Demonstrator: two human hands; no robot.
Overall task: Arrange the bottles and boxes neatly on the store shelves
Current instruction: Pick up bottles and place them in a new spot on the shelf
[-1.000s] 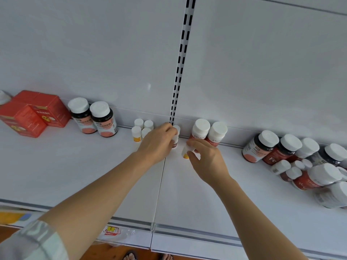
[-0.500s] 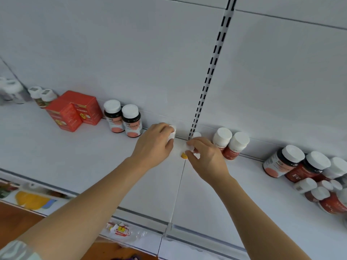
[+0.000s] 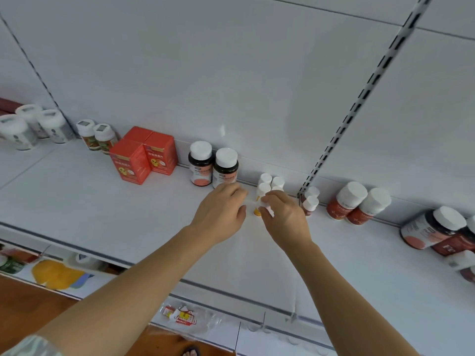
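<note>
Head view: right hand (image 3: 285, 219) fingers pinch a small white yellow-based bottle (image 3: 257, 211); left hand (image 3: 221, 214) grip unclear.

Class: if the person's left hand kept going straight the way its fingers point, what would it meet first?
Probably the nearer dark bottle: the left hand points up toward the shelf's back, and its fingers already overlap that bottle's base. Depth is unclear.

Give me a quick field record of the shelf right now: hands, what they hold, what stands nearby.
left hand: fingers curled by the small bottles; grip hidden
right hand: pinches a small white bottle with a yellow base
small bottles: clustered upright at the back wall
dark bottles: two, upright, left of the hands
red boxes: further left, side by side
</note>
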